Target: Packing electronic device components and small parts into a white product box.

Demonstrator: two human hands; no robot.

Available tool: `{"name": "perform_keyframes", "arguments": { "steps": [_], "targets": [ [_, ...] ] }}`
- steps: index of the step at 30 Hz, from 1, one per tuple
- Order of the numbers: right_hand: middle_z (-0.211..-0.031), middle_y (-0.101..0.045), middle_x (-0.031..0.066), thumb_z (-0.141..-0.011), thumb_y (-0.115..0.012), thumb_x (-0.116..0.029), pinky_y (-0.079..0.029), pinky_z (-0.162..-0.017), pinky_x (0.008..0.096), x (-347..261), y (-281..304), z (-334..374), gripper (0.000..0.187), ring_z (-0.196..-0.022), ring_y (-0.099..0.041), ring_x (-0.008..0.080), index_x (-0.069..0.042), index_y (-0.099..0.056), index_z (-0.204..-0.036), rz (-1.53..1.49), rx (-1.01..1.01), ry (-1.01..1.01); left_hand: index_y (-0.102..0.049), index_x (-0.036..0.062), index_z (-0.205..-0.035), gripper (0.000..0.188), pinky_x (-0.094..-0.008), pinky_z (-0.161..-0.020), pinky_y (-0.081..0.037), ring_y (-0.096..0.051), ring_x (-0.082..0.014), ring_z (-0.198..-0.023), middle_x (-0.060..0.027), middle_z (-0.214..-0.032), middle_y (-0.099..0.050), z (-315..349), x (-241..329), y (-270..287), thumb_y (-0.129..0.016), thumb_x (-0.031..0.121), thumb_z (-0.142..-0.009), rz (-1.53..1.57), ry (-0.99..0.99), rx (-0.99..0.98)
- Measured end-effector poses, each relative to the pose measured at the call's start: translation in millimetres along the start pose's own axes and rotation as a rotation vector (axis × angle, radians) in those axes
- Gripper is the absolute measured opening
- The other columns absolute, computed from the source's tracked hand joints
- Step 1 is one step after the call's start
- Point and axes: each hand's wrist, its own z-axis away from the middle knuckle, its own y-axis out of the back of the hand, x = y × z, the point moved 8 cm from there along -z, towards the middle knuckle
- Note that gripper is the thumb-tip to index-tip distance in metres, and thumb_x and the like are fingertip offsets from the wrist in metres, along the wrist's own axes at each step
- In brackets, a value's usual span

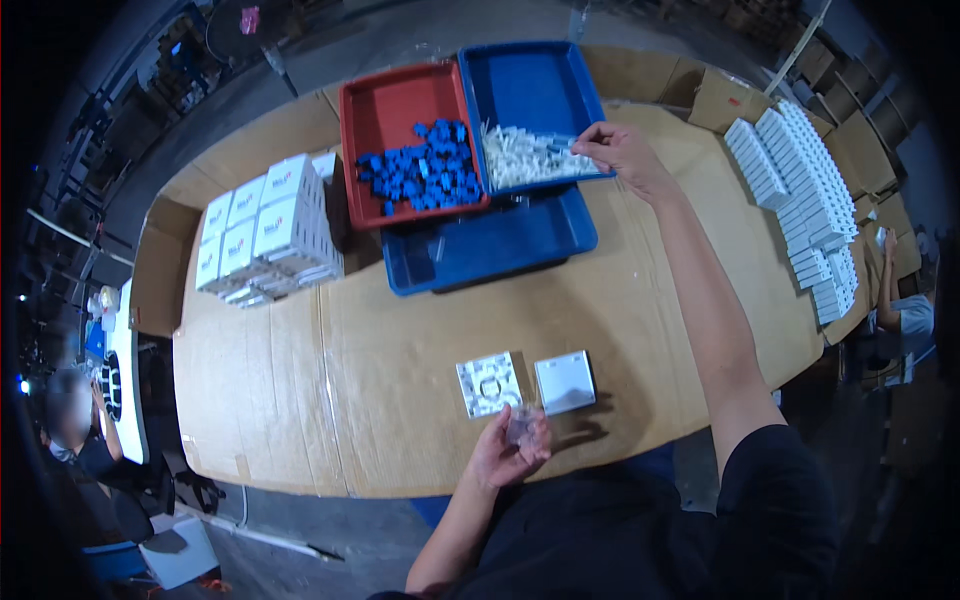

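Observation:
My left hand [505, 452], palm up near the table's front edge, has its fingers curled around a small clear plastic bag [521, 425]. Just beyond it lie a white square card [487, 385] with a grey printed pattern and, to its right, a white box [566, 382]. My right arm reaches far out, and the right hand [628, 158] pinches a thin pale piece [562, 143] over the right side of a blue tray [525, 85]. White small parts [525, 158] fill the near end of that tray.
A red tray [400, 92] of blue parts [420, 172] adjoins the blue one; another blue bin [490, 245] sits in front. White boxes [265, 230] are stacked left, and rows of white boxes [800, 200] stand right. Cardboard walls [160, 265] edge the table. People work at both sides.

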Motion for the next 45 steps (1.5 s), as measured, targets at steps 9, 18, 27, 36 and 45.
{"name": "perform_keyframes", "arguments": {
  "steps": [9, 18, 27, 36, 45],
  "targets": [
    [-0.095, -0.074, 0.0022, -0.094, -0.076, -0.009, -0.045, -0.063, 0.0203, 29.8, -122.8, 195.1, 0.018, -0.072, -0.059, 0.0037, -0.004, -0.075, -0.112, -0.111, -0.030, -0.144, -0.060, -0.0026, -0.131, 0.064, -0.0430, -0.083, -0.057, -0.064, -0.0273, -0.092, -0.0115, -0.110, -0.066, -27.6, 6.1, -23.1, -0.042, 0.055, -0.110, -0.188, -0.031, -0.117],
    [-0.092, -0.072, -0.0003, -0.093, -0.078, -0.003, -0.048, -0.066, 0.0191, 18.7, -165.9, 257.3, 0.016, -0.077, -0.061, 0.0021, 0.001, -0.074, -0.108, -0.150, -0.136, -0.171, -0.059, -0.0058, -0.129, 0.063, -0.0453, -0.089, -0.062, -0.070, -0.0277, -0.103, -0.0140, -0.115, -0.068, -28.4, 1.2, -23.3, -0.041, 0.052, -0.111, -0.390, -0.048, -0.178],
    [-0.102, -0.071, 0.0001, -0.087, -0.079, -0.003, -0.042, -0.073, 0.0245, -8.1, -172.7, 276.9, 0.011, -0.089, -0.059, 0.0081, -0.004, -0.075, -0.097, 0.175, -0.296, 0.050, -0.061, 0.0036, -0.126, 0.047, -0.0397, -0.092, -0.057, -0.068, -0.0198, -0.097, -0.0084, -0.108, -0.068, -18.3, -9.0, -23.5, -0.057, 0.047, -0.107, -0.484, -0.088, -0.007],
    [-0.101, -0.070, 0.0052, -0.102, -0.066, -0.008, -0.055, -0.079, 0.0289, 8.5, -198.0, 292.1, 0.013, -0.082, -0.068, 0.0129, 0.002, -0.075, -0.103, 0.054, -0.448, 0.010, -0.061, 0.0074, -0.121, 0.039, -0.0395, -0.091, -0.057, -0.068, -0.0186, -0.092, -0.0062, -0.101, -0.068, -6.8, -7.2, -24.6, -0.059, 0.044, -0.107, -0.588, -0.205, -0.014],
    [-0.101, -0.067, 0.0083, -0.113, -0.050, -0.028, -0.058, -0.078, 0.0302, 13.8, -215.6, 284.3, 0.035, -0.078, -0.069, 0.0136, 0.001, -0.067, -0.121, -0.003, -0.557, -0.175, -0.063, 0.0174, -0.128, 0.035, -0.0438, -0.099, -0.052, -0.066, -0.0211, -0.105, -0.0057, -0.114, -0.070, -16.0, 1.2, -12.8, -0.062, 0.043, -0.105, -0.503, -0.156, -0.094]
  ]
}}
